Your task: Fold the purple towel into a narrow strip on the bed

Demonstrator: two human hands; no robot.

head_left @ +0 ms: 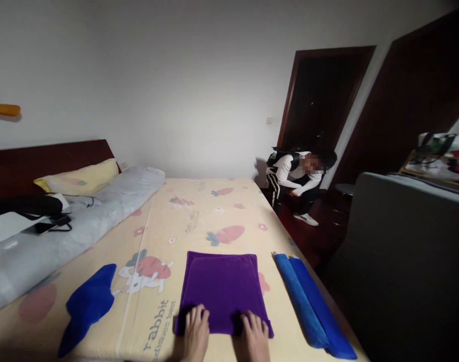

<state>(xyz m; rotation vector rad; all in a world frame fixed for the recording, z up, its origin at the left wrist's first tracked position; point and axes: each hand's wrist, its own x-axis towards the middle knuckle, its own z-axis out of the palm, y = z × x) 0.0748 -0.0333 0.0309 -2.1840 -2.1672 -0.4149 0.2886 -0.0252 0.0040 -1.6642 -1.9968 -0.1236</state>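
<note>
- Head view: left hand (195, 334) and right hand (254, 338) lie flat, fingers spread, pressing the near edge of a folded purple towel (222, 289) on the bed (199, 211).
- At 3 o'clock, rolled blue towels (308, 301); at 9 o'clock, a crumpled blue cloth (86, 301).
- At 1 o'clock, far off, a person (295, 183) crouches.

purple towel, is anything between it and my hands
Nothing visible: both the left hand and the right hand rest directly on the near edge of the folded purple cloth towel.
</note>
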